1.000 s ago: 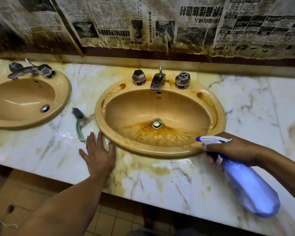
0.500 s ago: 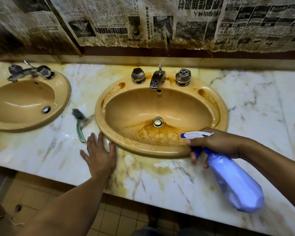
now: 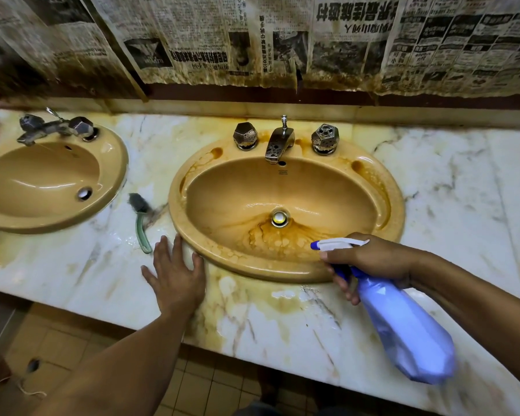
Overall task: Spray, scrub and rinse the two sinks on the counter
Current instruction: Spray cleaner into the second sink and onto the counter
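Stained right sink (image 3: 398, 205) sits mid-table (image 3: 463, 190). Spray bottle (image 3: 403, 331) hangs over its near rim w/ nozzle aimed across the basin — right hand (image 3: 373, 259) grips the neck. Left hand (image 3: 174, 274) lies flat, fingers spread, on the table at the sink's near-left rim — brush (image 3: 140, 217) just beside, btwn the right sink and the left sink (image 3: 117, 163).
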The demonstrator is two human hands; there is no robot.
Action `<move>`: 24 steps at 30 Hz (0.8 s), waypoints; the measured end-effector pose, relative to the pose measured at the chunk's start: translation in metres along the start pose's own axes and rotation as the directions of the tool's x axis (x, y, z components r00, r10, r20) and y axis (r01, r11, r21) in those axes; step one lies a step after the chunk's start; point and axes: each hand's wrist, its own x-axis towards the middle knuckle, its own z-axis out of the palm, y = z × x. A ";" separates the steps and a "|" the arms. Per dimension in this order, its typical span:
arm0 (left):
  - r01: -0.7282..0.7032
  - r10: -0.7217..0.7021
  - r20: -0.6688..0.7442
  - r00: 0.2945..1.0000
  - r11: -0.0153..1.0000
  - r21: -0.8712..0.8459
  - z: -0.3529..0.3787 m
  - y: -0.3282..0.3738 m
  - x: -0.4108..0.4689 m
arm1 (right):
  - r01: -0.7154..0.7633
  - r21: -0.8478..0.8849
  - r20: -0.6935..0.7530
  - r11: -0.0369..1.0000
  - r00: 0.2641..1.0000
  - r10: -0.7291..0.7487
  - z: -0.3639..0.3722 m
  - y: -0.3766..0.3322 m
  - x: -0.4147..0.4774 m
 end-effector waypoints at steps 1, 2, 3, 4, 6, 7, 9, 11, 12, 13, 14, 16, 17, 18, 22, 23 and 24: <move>0.000 0.000 -0.002 1.000 1.000 0.000 0.000 0.000 0.000 | -0.015 -0.008 -0.001 1.000 1.000 0.015 0.001 0.001 0.000; -0.001 0.001 -0.006 1.000 1.000 0.001 0.001 0.000 0.000 | -0.026 -0.012 0.002 1.000 1.000 0.026 0.000 0.002 -0.001; -0.002 0.002 -0.009 1.000 1.000 0.002 0.000 0.000 0.000 | -0.030 -0.013 0.009 0.999 0.999 0.030 -0.001 0.002 -0.002; -0.003 0.003 -0.009 1.000 1.000 0.002 0.000 0.000 0.000 | -0.035 -0.017 0.022 0.999 0.999 0.035 -0.002 0.002 -0.004; -0.004 0.004 -0.007 1.000 1.000 0.002 0.001 0.001 0.000 | -0.074 -0.021 0.052 0.997 0.996 0.075 -0.006 0.001 -0.008; -0.004 0.004 -0.009 1.000 1.000 0.004 0.001 0.001 0.000 | -0.101 -0.014 0.066 0.995 0.993 0.102 -0.008 0.001 -0.010; -0.005 0.005 -0.011 1.000 1.000 0.012 0.001 0.000 0.001 | -0.129 -0.002 0.086 0.992 0.988 0.129 -0.011 0.001 -0.014; -0.006 0.006 -0.012 1.000 1.000 0.017 0.002 -0.001 0.001 | -0.132 0.005 0.094 0.991 0.987 0.131 -0.012 0.002 -0.017; -0.006 0.006 -0.012 1.000 1.000 0.014 0.002 -0.001 0.001 | -0.130 0.008 0.091 0.991 0.987 0.129 -0.014 0.004 -0.017; -0.006 0.006 -0.013 1.000 1.000 0.008 0.002 -0.001 0.001 | -0.126 0.008 0.079 0.992 0.989 0.125 -0.016 0.005 -0.018; -0.004 0.004 -0.013 1.000 1.000 0.003 0.002 -0.001 0.001 | -0.120 0.005 0.055 0.993 0.991 0.120 -0.018 0.007 -0.018; -0.003 0.003 -0.014 1.000 1.000 0.003 0.002 -0.001 0.002 | -0.117 -0.006 -0.014 0.993 0.993 0.116 -0.023 0.010 -0.019; -0.004 0.004 -0.012 1.000 1.000 0.007 0.002 -0.001 0.002 | -0.121 -0.018 -0.046 0.993 0.992 0.120 -0.025 0.012 -0.019; -0.005 0.005 -0.010 1.000 1.000 0.009 0.003 -0.001 0.002 | -0.129 -0.031 -0.074 0.991 0.989 0.127 -0.027 0.014 -0.020; -0.003 0.003 -0.010 1.000 1.000 0.003 0.002 -0.001 0.001 | -0.156 0.001 -0.139 0.988 0.978 0.155 -0.039 0.019 -0.023; -0.004 0.004 -0.011 1.000 1.000 0.004 0.001 -0.001 0.001 | -0.149 0.009 -0.129 0.989 0.980 0.149 -0.042 0.018 -0.026; -0.004 0.004 -0.011 1.000 1.000 0.006 0.001 -0.001 0.001 | -0.147 0.012 -0.109 0.989 0.983 0.147 -0.044 0.016 -0.029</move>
